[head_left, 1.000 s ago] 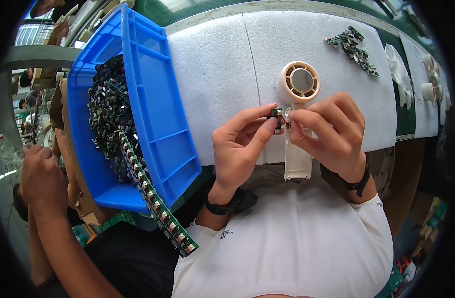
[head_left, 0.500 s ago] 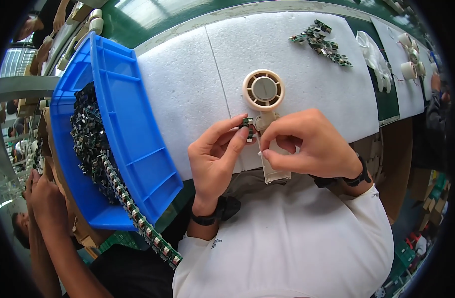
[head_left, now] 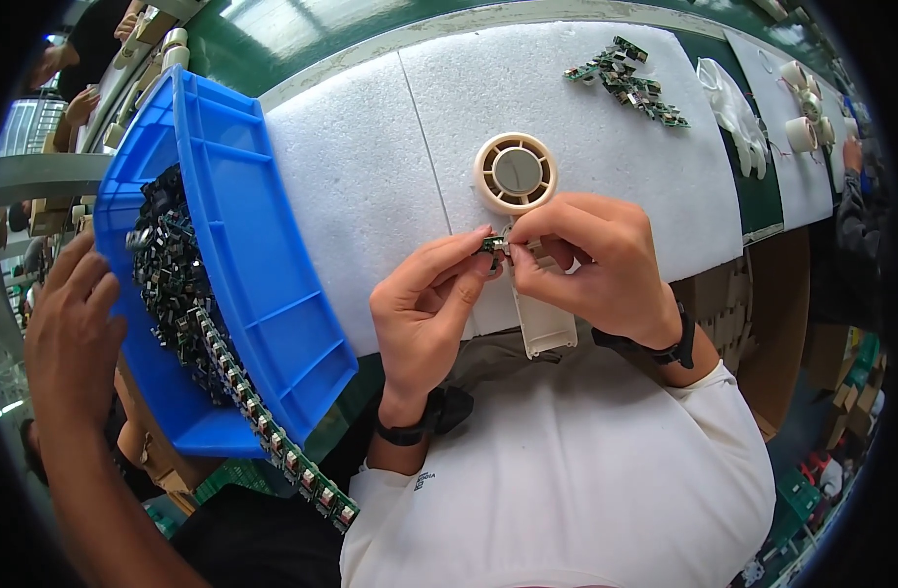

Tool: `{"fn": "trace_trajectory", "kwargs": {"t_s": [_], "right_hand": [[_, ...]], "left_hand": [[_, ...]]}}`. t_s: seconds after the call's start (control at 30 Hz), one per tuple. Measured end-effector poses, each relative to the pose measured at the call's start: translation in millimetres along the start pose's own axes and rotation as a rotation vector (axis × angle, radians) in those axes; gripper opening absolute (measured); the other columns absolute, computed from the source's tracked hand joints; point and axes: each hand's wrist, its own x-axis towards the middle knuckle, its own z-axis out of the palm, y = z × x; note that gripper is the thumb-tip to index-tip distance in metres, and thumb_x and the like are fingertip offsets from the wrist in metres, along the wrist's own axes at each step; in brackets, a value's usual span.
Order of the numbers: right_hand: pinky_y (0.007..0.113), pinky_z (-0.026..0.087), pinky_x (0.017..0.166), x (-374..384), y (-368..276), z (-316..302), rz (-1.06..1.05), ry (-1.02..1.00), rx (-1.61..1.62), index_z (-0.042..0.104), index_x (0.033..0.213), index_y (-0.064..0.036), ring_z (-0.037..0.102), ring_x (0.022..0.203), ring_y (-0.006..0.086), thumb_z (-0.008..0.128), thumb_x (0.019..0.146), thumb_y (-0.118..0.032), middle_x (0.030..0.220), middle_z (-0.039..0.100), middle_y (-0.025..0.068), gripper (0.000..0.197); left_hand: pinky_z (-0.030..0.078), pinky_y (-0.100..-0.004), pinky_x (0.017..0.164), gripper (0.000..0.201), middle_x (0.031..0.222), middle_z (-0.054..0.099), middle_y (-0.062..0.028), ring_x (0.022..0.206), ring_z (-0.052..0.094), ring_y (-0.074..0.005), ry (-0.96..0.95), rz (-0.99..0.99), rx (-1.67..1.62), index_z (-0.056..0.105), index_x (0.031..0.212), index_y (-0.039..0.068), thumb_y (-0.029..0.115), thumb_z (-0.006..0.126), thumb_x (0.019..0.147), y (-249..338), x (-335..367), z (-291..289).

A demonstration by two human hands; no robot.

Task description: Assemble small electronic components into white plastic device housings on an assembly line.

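Observation:
My left hand [head_left: 424,299] pinches a small green circuit board [head_left: 490,245] between thumb and fingers. My right hand [head_left: 596,257] is closed, its thumb and forefinger meeting at the board's right edge; what they pinch there is too small to make out. Just beyond both hands lies a cream handheld fan with a round slotted head [head_left: 517,172] and grey centre. Its handle shell [head_left: 545,325] points toward me, lying open under my right hand, which covers its upper part.
At left stands a blue bin [head_left: 258,211] heaped with circuit boards [head_left: 174,279]; a joined strip of boards [head_left: 277,441] hangs over its near edge. A co-worker's hand [head_left: 76,314] is beside it. More boards [head_left: 630,83] lie on the white foam sheet [head_left: 351,186], near white gloves [head_left: 733,113].
My right hand has moved up from the handle shell to the board, which has tilted in my left fingers. At left, the co-worker's hand has risen beside the blue bin.

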Motion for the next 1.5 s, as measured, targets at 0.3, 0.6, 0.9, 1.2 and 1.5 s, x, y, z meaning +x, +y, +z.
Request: {"fn": "trace_trajectory", "kwargs": {"t_s": [0.3,0.6,0.9,1.2,1.5], "right_hand": [[0.026,0.047,0.058,0,0,1,-0.076,0.045,-0.08,0.072,0.085,-0.0075,0.056,0.067,0.0115,0.076,0.074,0.0,0.074,0.065,0.0003,0.014],[0.028,0.05,0.062,-5,2,5,-0.12,0.129,-0.187,0.075,0.089,-0.007,0.058,0.073,0.0152,0.078,0.073,0.001,0.079,0.067,0.0014,0.018],[0.028,0.05,0.061,-8,-8,9,-0.078,0.123,-0.154,0.077,0.088,-0.0046,0.059,0.074,0.0163,0.079,0.071,0.002,0.078,0.065,0.0032,0.019],[0.027,0.048,0.055,-5,-5,16,-0.143,0.19,-0.142,0.076,0.086,-0.0036,0.058,0.068,0.0165,0.08,0.068,0.003,0.074,0.064,0.0022,0.019],[0.029,0.052,0.063,36,-17,-25,-0.316,0.023,-0.338,0.074,0.114,-0.008,0.063,0.078,0.0181,0.086,0.077,-0.01,0.095,0.067,0.0075,0.039]], "left_hand": [[0.059,-0.0303,0.095,0.027,0.123,0.069,-0.0188,0.109,0.07,-0.0205,0.017,0.055,0.029,0.07,0.121,-0.005,-0.012,0.063,0.095,-1,-1,2],[0.06,-0.03,0.091,0.027,0.121,0.071,-0.0186,0.104,0.071,-0.0202,0.036,0.122,0.049,0.071,0.119,-0.005,-0.012,0.066,0.093,-5,-1,5],[0.062,-0.0325,0.083,0.036,0.113,0.071,-0.0188,0.096,0.074,-0.0285,0.259,0.555,0.713,0.073,0.118,-0.003,-0.014,0.073,0.083,-17,-11,26],[0.06,-0.0334,0.081,0.037,0.11,0.072,-0.0194,0.094,0.074,-0.0289,0.318,0.652,0.834,0.072,0.119,-0.004,-0.016,0.072,0.083,-19,-10,32],[0.06,-0.0325,0.08,0.033,0.115,0.071,-0.022,0.093,0.074,-0.03,0.307,0.568,0.746,0.073,0.115,-0.005,-0.015,0.071,0.084,-6,-11,21]]}}
